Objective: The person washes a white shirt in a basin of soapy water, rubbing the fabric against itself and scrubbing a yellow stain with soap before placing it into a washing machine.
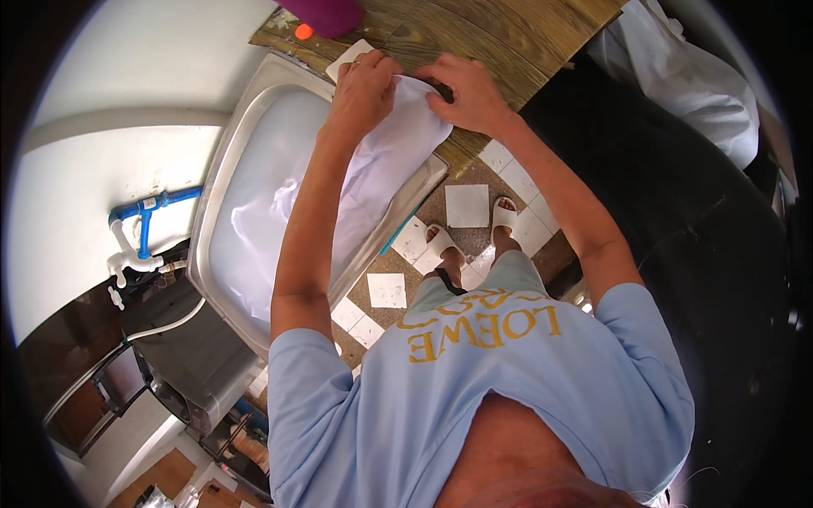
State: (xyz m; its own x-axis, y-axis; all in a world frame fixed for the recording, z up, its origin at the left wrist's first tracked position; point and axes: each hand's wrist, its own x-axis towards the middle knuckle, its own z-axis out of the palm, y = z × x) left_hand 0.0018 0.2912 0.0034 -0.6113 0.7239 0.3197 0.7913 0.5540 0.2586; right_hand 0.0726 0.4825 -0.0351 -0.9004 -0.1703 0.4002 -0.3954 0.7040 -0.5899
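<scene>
A white, thin cloth [391, 140] is spread over the far right end of a sink [200, 216], with its lower folds lying in cloudy water. Fingers curled, my left hand [364, 91] holds the cloth's far edge close to the sink's far rim. To the right, my right hand [467, 95] grips the same cloth near its right corner, thumb bent against the fabric. Between both hands the cloth's edge is drawn out. My fingertips are partly hidden behind the hands, and my left forearm covers part of the sink.
A wood-patterned counter [508, 38] adjoins the sink's far end, with a purple container [326, 13] and an orange cap [304, 32] on it. Blue pipes [161, 201] with a white tap [131, 258] run along the left wall. White fabric [677, 80] hangs at far right.
</scene>
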